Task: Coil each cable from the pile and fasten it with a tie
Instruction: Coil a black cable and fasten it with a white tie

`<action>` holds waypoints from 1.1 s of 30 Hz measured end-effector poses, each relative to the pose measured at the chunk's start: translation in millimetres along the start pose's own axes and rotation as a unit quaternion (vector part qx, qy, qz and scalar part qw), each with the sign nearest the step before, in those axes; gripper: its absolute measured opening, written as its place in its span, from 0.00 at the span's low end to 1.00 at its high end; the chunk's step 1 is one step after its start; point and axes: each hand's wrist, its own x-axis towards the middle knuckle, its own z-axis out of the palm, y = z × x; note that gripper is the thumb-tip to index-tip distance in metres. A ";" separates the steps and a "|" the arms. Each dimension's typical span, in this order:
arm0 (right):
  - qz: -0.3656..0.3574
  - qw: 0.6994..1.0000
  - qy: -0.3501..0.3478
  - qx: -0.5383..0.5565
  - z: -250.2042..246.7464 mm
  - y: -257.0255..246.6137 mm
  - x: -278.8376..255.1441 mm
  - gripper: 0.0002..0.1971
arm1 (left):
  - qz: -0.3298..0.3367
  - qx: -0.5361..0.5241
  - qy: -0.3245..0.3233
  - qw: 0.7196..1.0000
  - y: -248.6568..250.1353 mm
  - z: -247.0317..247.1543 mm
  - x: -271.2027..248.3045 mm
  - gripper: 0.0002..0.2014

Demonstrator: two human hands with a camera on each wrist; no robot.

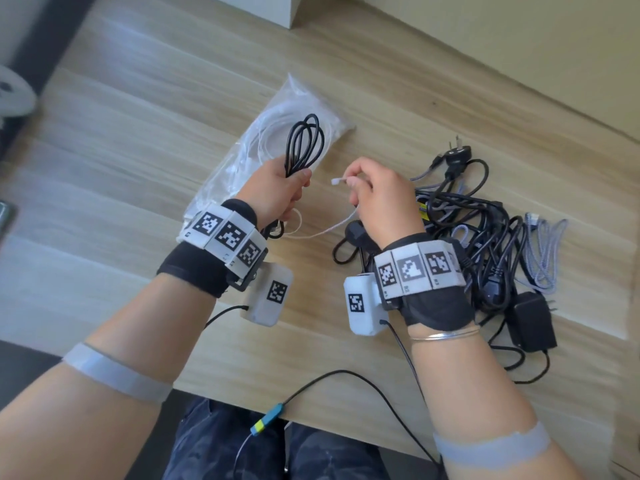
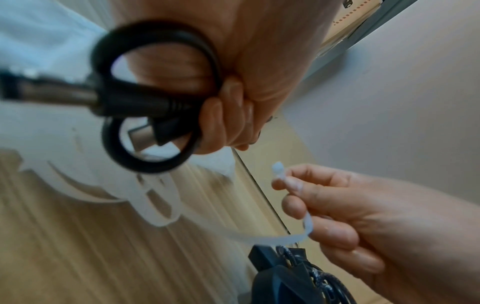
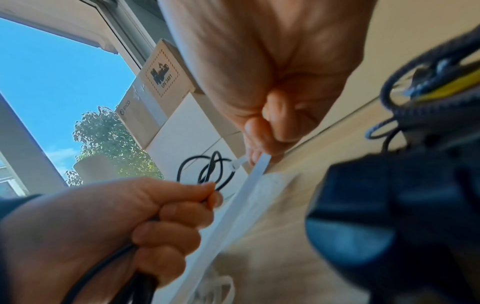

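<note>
Head view: the left hand [image 1: 277,188] has its fingers closed round one coiled black cable [image 1: 304,143], whose loops stand up toward 12 o'clock above the fist. The right hand [image 1: 377,199] pinches one white tie [image 1: 337,181] between thumb and forefinger, its head pointing at 9 o'clock toward the coil; the strap trails down and back under the left hand. At 3 o'clock of the right hand lies the pile [image 1: 485,237] of tangled cables on the wooden table [image 1: 138,150]; how many cables it holds cannot be counted. One black adapter [image 1: 533,320] sits at its 5 o'clock edge, one black plug [image 1: 457,157] at 12 o'clock. One clear plastic bag [image 1: 263,140] with white contents lies behind the left hand.

Left wrist view: only here do the coil's lower loops show, with two metal-tipped connectors [image 2: 145,137] hanging below the fist. The tie's head pokes out above the right thumb, and its strap curves down to 7 o'clock.

Right wrist view: this alone shows a window [image 3: 52,82] at 10 o'clock with sky and a tree, and two stacked boxes [image 3: 161,82] beside it. The left fingers [image 3: 166,236] wrap the cable; the tie runs diagonally between the hands.
</note>
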 end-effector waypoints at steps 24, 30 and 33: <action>0.036 0.992 0.046 0.115 -12.9 10.7 -11.2 0.04 | 0.033 0.060 -0.019 0.997 35.3 35.9 2.1 0.13; 0.055 0.973 0.077 0.210 -24.1 22.1 -14.6 0.09 | 0.026 0.178 0.008 0.984 29.0 47.0 10.5 0.11; 0.040 0.966 0.072 0.243 -30.2 23.9 -14.7 0.12 | 0.016 0.234 0.008 0.972 25.6 51.2 15.6 0.13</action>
